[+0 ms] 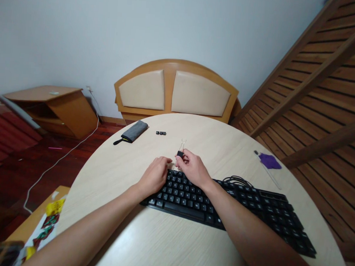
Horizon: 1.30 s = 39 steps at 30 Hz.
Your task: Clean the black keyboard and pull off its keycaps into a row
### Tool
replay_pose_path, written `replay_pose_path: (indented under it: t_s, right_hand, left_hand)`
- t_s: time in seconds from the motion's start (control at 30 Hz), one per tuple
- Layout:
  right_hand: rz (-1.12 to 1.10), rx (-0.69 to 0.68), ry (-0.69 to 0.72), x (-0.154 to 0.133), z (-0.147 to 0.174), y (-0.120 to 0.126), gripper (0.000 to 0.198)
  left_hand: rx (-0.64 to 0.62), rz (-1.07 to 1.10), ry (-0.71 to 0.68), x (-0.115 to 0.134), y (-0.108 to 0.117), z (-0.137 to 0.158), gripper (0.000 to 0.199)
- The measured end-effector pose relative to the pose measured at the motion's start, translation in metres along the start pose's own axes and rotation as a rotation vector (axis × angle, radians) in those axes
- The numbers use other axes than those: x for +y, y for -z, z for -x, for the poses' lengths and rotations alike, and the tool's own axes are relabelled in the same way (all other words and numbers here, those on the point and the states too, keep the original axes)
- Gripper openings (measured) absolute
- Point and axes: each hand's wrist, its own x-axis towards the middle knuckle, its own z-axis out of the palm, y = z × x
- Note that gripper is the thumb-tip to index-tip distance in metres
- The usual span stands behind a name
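A black keyboard point(177, 196) lies at a slant on the round table. In my right hand point(195, 167) is a keycap puller point(180, 153) with a black handle and thin wire prongs, pinched between thumb and fingers above the keyboard's top row. My left hand point(155, 173) is bent over the keyboard's upper left corner and grips it there, its fingertips close to the puller. Three loose black keycaps point(161, 133) sit in a row farther back on the table. Whether the puller's lower wires touch a key is too small to tell.
A grey pouch point(134, 130) with a black strap lies at the back left of the table point(109, 177). To the right are a purple cloth point(269, 161) and a thin white brush point(270, 173). The keyboard's coiled cable point(237, 180) lies behind it.
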Motion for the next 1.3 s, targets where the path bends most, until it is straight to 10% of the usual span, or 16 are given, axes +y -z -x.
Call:
replay_pose_path:
  t_s: [0.3, 1.0, 1.3]
  right_hand:
    - [0.355, -0.124, 0.061, -0.036, 0.006, 0.021, 0.018]
    - [-0.091, -0.133, 0.017, -0.007, 0.003, 0.006, 0.02]
    - [0.053, -0.143, 0.071, -0.006, 0.006, 0.006, 0.02]
  left_hand:
    - [-0.036, -0.05, 0.004, 0.0, 0.004, -0.004, 0.024]
    - [-0.031, -0.004, 0.023, -0.004, 0.007, -0.003, 0.02]
    - [-0.04, -0.021, 0.042, 0.0, 0.009, -0.004, 0.02]
